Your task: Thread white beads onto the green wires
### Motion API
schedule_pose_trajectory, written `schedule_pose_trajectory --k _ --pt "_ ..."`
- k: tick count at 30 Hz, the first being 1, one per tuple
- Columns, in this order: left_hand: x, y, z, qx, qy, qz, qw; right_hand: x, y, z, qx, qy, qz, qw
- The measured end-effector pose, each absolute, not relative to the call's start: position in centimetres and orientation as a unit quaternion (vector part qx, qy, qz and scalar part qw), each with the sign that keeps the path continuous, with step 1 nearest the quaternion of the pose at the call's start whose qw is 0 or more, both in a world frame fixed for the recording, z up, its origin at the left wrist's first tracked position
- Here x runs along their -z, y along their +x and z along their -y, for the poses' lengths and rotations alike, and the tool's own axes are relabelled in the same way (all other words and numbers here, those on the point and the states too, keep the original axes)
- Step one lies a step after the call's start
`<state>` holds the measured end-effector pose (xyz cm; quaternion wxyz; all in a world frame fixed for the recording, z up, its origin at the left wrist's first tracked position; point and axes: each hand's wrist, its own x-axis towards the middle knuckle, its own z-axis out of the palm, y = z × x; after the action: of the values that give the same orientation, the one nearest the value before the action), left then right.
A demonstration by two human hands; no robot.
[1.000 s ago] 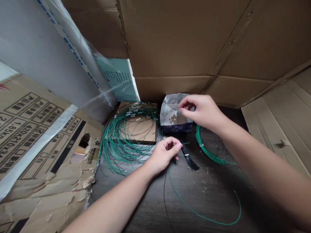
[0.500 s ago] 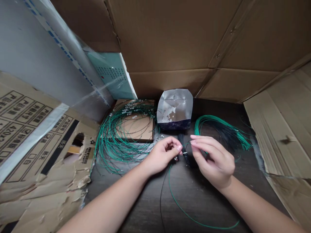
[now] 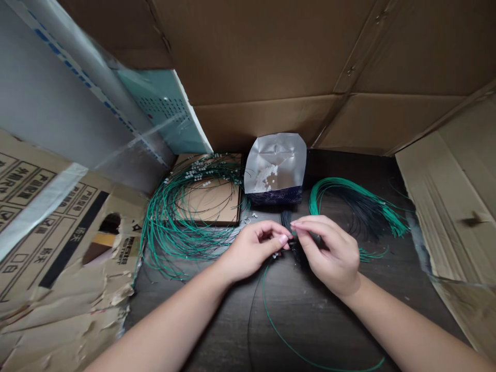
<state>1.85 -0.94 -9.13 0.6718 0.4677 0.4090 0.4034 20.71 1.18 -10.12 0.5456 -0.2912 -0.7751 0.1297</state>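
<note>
My left hand (image 3: 259, 246) is closed in a pinch on a thin green wire (image 3: 267, 306), which curves down from it across the dark tabletop. A thin black strand (image 3: 250, 315) also hangs below this hand. My right hand (image 3: 331, 250) has its thumb and fingertips pressed together, close beside the left fingertips. Whatever lies in that right pinch is too small to make out. Just behind the fingertips is a bundle of black wires (image 3: 286, 218), partly hidden by my hands. Small white pieces (image 3: 254, 215) lie near my left hand.
At the back stands an opened silver bag (image 3: 277, 155) with small white beads inside. Left of it, looped green wires (image 3: 166, 232) with white pieces lie over a cardboard box (image 3: 217, 201). A green and black wire bundle (image 3: 349, 183) lies right. Cardboard walls (image 3: 263, 57) enclose the table.
My right hand has moved left, its fingertips closing together near the left ones. My left hand keeps its pinch. The view has shifted slightly.
</note>
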Motion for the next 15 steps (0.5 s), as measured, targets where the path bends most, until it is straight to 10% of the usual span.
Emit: schedule_pose_trajectory --k 15 --pt "9.13 1.9 0.74 -0.421 0.423 -0.424 0.681 10.17 20.67 -1.23 -0.154 -0.313 0.766 0.54"
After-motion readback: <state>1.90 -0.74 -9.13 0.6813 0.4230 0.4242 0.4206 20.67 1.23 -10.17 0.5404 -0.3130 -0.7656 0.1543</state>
